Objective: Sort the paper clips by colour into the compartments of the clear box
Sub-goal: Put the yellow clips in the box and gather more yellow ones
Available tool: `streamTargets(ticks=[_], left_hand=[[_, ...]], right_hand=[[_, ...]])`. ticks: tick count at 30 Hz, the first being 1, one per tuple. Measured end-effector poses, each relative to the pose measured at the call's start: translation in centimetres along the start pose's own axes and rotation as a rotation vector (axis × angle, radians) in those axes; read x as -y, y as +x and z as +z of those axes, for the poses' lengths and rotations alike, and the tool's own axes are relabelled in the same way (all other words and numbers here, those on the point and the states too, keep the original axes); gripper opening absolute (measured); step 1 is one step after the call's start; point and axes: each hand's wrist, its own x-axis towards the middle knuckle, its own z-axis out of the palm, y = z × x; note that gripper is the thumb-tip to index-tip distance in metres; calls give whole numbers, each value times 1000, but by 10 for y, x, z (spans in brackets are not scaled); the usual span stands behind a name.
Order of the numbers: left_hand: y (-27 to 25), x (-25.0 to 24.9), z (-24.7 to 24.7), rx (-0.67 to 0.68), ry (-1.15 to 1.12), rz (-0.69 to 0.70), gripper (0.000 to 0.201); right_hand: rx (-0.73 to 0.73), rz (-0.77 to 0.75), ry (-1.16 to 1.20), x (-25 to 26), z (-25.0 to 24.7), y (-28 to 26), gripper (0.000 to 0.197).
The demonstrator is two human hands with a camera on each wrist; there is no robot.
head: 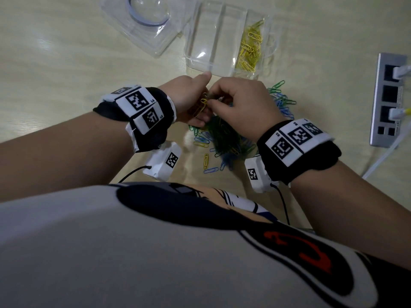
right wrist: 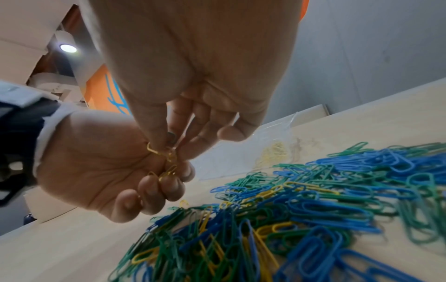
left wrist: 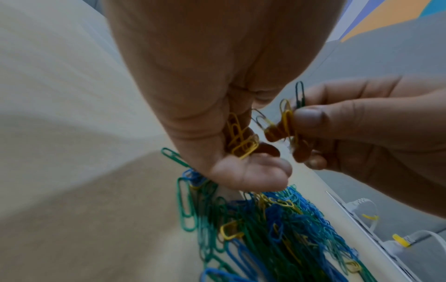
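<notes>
A heap of blue, green and yellow paper clips (head: 224,138) (right wrist: 301,209) lies on the pale table. Above it my left hand (head: 191,101) cups several yellow clips (left wrist: 241,141) (head: 201,106) in its curled fingers. My right hand (head: 242,101) meets it and pinches yellow clips (left wrist: 286,120) (right wrist: 166,150) with a dark green one (left wrist: 300,93) between thumb and fingers. The clear box (head: 209,36) stands beyond the hands; its right compartment holds yellow clips (head: 250,45), the other compartments show none.
A clear lid (head: 142,25) with a round shape lies left of the box. A grey socket strip (head: 388,98) with plugged cables sits at the right edge. My torso is close to the table's near edge.
</notes>
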Motion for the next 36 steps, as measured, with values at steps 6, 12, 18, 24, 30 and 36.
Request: streamTargets(ticks=[6, 12, 18, 24, 30, 36], left_hand=[[0, 1, -1, 27, -27, -16, 50], [-1, 0, -3, 61, -21, -39, 59], [-2, -2, 1, 19, -83, -11, 44], [-2, 0, -3, 55, -32, -27, 52], [-3, 3, -9, 29, 56, -10, 36], [-5, 7, -12, 77, 115, 12, 29]], right_hand=[[-9, 82, 70, -6, -2, 1, 5], [-127, 127, 43, -14, -7, 3, 2], [-5, 91, 90, -2, -3, 1, 10], [-22, 160, -47, -15, -13, 5, 16], [14, 282, -437, -31, -17, 1, 31], [136, 148, -461, -25, 1, 0, 20]])
